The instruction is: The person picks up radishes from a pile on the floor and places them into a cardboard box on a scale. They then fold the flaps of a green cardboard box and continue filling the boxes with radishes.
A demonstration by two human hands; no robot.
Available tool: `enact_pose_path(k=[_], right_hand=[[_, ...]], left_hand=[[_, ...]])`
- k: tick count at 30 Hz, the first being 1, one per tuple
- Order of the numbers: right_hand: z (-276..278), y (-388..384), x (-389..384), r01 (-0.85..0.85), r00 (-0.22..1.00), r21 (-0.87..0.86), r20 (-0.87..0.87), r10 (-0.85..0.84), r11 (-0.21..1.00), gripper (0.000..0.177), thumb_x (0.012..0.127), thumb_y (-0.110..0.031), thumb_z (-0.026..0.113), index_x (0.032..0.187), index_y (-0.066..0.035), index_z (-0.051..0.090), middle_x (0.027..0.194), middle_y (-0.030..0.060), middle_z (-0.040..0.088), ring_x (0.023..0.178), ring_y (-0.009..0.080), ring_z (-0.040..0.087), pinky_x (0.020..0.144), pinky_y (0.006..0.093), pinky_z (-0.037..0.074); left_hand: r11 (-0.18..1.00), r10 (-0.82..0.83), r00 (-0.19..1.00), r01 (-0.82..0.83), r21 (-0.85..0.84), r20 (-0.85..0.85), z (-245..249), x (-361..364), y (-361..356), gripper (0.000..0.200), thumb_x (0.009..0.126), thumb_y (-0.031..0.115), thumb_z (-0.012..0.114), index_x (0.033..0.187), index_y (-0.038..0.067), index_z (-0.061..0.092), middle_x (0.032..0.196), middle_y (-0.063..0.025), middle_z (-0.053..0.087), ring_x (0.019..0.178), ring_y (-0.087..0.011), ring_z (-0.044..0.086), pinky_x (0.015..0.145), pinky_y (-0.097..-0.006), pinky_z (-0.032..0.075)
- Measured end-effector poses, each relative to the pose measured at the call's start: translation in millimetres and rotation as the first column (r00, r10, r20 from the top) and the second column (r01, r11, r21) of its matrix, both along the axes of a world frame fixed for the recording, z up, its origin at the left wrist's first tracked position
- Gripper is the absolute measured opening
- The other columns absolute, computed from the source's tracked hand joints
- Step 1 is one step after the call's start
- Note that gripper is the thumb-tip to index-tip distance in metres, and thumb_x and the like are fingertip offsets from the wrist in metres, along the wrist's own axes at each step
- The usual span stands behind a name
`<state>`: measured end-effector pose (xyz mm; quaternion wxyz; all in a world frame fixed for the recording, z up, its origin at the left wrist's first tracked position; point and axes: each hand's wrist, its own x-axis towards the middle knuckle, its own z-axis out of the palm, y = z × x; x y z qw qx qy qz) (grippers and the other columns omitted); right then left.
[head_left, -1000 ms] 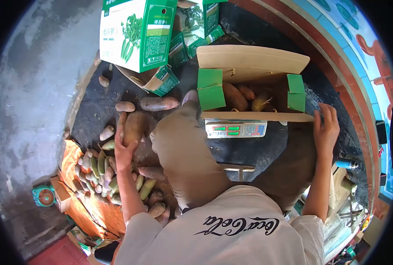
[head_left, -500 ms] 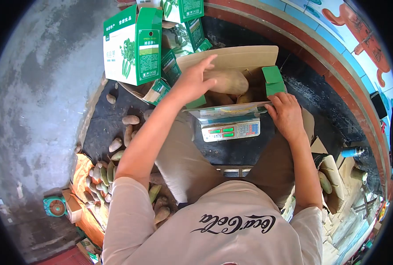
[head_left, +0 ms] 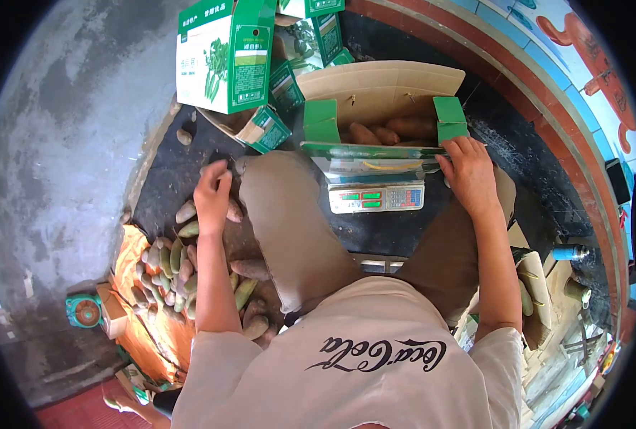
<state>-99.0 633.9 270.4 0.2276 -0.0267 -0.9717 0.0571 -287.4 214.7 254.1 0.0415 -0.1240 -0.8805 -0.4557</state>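
My left hand [head_left: 213,194] is down at the loose radishes left of my knee, fingers curled around one soil-coated radish that they mostly hide. With my right hand [head_left: 468,171] I grip the front flap of the open carton [head_left: 375,82] at its right corner. Several reddish-brown radishes [head_left: 364,134] lie inside this carton, which has green end flaps. Directly before it, between my knees, the white digital scale [head_left: 376,198] shows lit green displays.
More radishes [head_left: 164,279], some greenish, are heaped on orange sheeting [head_left: 128,257] at left. Green-and-white printed cartons [head_left: 225,53] stand at the upper left. An opened carton [head_left: 536,300], a blue bottle [head_left: 570,252] and a can [head_left: 577,289] are at right.
My left hand has let go of a large radish in the carton and moved down-left to the loose radishes. My right hand stays on the carton's flap. The view has shifted slightly.
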Motion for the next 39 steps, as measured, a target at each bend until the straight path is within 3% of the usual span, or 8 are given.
enact_pose_path(k=[2, 4, 10, 12, 18, 29, 35, 39], right_hand=[[0.4, 0.1, -0.9, 0.000, 1.000, 0.009, -0.002, 0.000, 1.000, 0.022, 0.074, -0.015, 0.069, 0.092, -0.005, 0.060, 0.087, 0.0091, 0.056, 0.087, 0.0276, 0.056, 0.079, 0.0389, 0.045], [-0.7, 0.0, -0.8, 0.001, 1.000, 0.019, -0.009, -0.001, 1.000, 0.022, 0.075, -0.016, 0.069, 0.092, -0.005, 0.060, 0.087, 0.0092, 0.056, 0.087, 0.0280, 0.056, 0.078, 0.0391, 0.045], [-0.5, -2.6, -2.1, -0.006, 0.999, 0.034, -0.045, 0.008, 0.999, 0.023, 0.076, -0.017, 0.068, 0.093, -0.005, 0.060, 0.088, 0.0104, 0.058, 0.086, 0.0300, 0.057, 0.078, 0.0397, 0.045], [-0.6, -3.0, -1.7, -0.002, 0.998, 0.057, -0.057, 0.006, 0.998, 0.023, 0.076, -0.018, 0.068, 0.093, -0.004, 0.060, 0.089, 0.0109, 0.058, 0.086, 0.0306, 0.057, 0.078, 0.0399, 0.045], [-0.8, -2.9, 2.3, 0.000, 0.999, 0.064, -0.040, 0.003, 0.998, 0.024, 0.077, -0.018, 0.068, 0.096, -0.004, 0.060, 0.092, 0.0112, 0.059, 0.088, 0.0308, 0.057, 0.079, 0.0400, 0.044], [-1.6, -4.6, 7.6, 0.053, 0.994, 0.175, -0.105, -0.035, 0.983, 0.028, 0.078, -0.019, 0.068, 0.102, -0.005, 0.060, 0.099, 0.0094, 0.060, 0.094, 0.0283, 0.057, 0.082, 0.0384, 0.044], [-0.5, -2.8, 10.2, 0.069, 0.994, 0.194, -0.098, -0.051, 0.979, 0.028, 0.080, -0.019, 0.067, 0.104, -0.006, 0.059, 0.100, 0.0092, 0.060, 0.094, 0.0280, 0.057, 0.082, 0.0382, 0.044], [-3.3, -0.3, 10.2, 0.053, 0.994, 0.219, -0.108, -0.030, 0.974, 0.027, 0.081, -0.019, 0.066, 0.104, -0.007, 0.059, 0.100, 0.0095, 0.060, 0.094, 0.0282, 0.057, 0.082, 0.0382, 0.045]], left_hand=[[0.986, 0.060, 0.998, -0.063, -0.154, -0.022, -55.8, 14.9, -51.0, 0.028, 0.082, 0.009, 0.062, 0.108, 0.000, 0.062, 0.100, -0.0149, 0.066, 0.092, -0.0215, 0.063, 0.083, -0.0315, 0.048], [0.934, 0.166, 0.975, -0.108, -0.341, 0.147, -89.4, 48.9, -80.4, 0.030, 0.080, 0.017, 0.064, 0.106, 0.002, 0.064, 0.093, -0.0168, 0.067, 0.088, -0.0268, 0.065, 0.080, -0.0338, 0.050], [0.786, 0.278, 0.869, 0.040, -0.617, 0.410, -251.6, 153.5, -193.7, 0.029, 0.079, 0.029, 0.058, 0.094, 0.006, 0.067, 0.093, -0.0193, 0.066, 0.090, -0.0343, 0.064, 0.080, -0.0431, 0.050], [0.721, 0.284, 0.762, 0.231, -0.653, 0.582, -264.4, 184.8, -204.3, 0.031, 0.077, 0.032, 0.058, 0.094, 0.009, 0.069, 0.095, -0.0176, 0.067, 0.095, -0.0338, 0.063, 0.083, -0.0427, 0.049], [0.753, 0.403, 0.563, 0.244, -0.611, 0.721, -285.4, 272.3, -217.9, 0.034, 0.075, 0.030, 0.058, 0.102, 0.011, 0.068, 0.102, -0.0180, 0.066, 0.102, -0.0336, 0.061, 0.088, -0.0411, 0.048], [0.777, 0.362, 0.495, 0.309, -0.549, 0.790, -292.4, 314.0, -195.7, 0.062, 0.068, 0.028, 0.063, 0.128, 0.015, 0.051, 0.112, -0.0203, 0.061, 0.107, -0.0345, 0.058, 0.092, -0.0409, 0.048], [0.804, 0.357, 0.399, 0.329, -0.495, 0.845, -378.7, 344.5, -211.7, 0.081, 0.066, 0.026, 0.066, 0.140, 0.017, 0.032, 0.114, -0.0233, 0.060, 0.107, -0.0370, 0.058, 0.092, -0.0408, 0.048], [0.797, 0.451, 0.352, 0.256, -0.548, 0.820, -350.0, 341.7, -187.3, 0.091, 0.066, 0.035, 0.071, 0.143, 0.021, 0.025, 0.123, -0.0216, 0.055, 0.114, -0.0386, 0.053, 0.098, -0.0436, 0.043]])
